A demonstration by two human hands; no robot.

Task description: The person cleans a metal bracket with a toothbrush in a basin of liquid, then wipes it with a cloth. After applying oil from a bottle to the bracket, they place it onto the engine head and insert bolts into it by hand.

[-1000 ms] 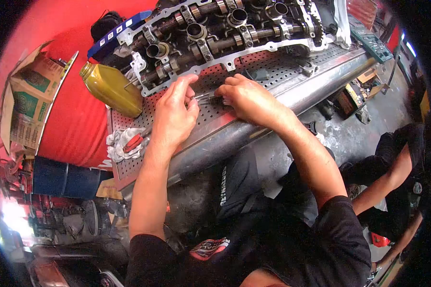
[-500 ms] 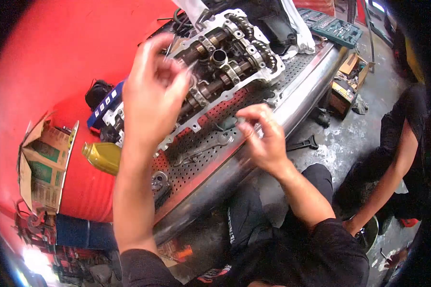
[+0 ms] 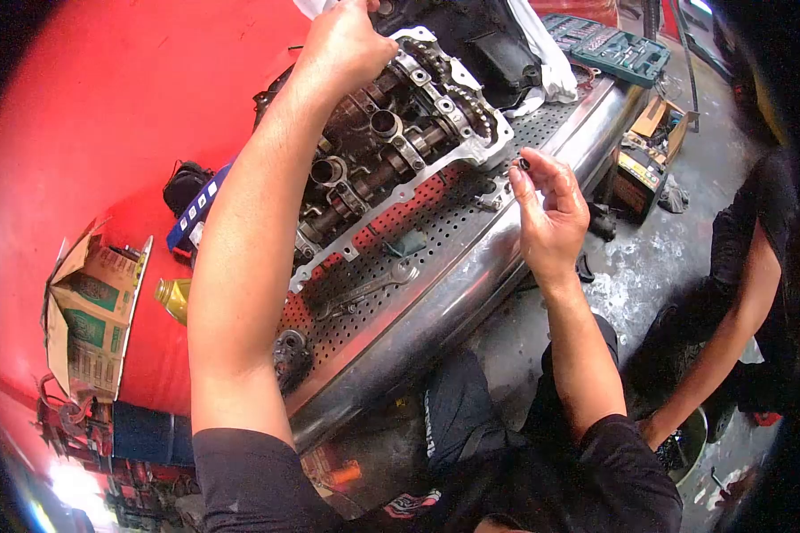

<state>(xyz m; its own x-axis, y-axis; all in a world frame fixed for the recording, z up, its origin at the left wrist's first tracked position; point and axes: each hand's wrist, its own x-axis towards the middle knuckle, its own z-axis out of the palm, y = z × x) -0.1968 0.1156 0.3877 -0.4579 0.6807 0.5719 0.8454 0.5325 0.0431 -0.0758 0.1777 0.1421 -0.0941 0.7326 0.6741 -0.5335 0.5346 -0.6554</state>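
Note:
My left hand (image 3: 351, 43) reaches across the far side of the cylinder head (image 3: 436, 155), close to a white cloth (image 3: 316, 7) and a black engine cover (image 3: 493, 62). Its fingertips are partly cut off by the top edge, so what they hold cannot be seen. My right hand (image 3: 553, 213) is raised over the metal bench edge, palm up. Between its thumb and fingers is a small dark part (image 3: 524, 164), too small to name. Camshafts and round tubes show in the open top of the cylinder head.
On the perforated bench top (image 3: 453, 235) lie wrenches (image 3: 378, 282) and a dark round part (image 3: 292, 355). A yellow bottle (image 3: 174, 298) and opened cardboard (image 3: 98, 311) are at left. A socket set (image 3: 613, 51) sits far right, with a box (image 3: 644, 164) below. Another person's arm (image 3: 720, 355) is at right.
My left hand has moved up and away, from above the cylinder head's middle to its far side. My right hand has shifted right and up, with the small part between its fingertips.

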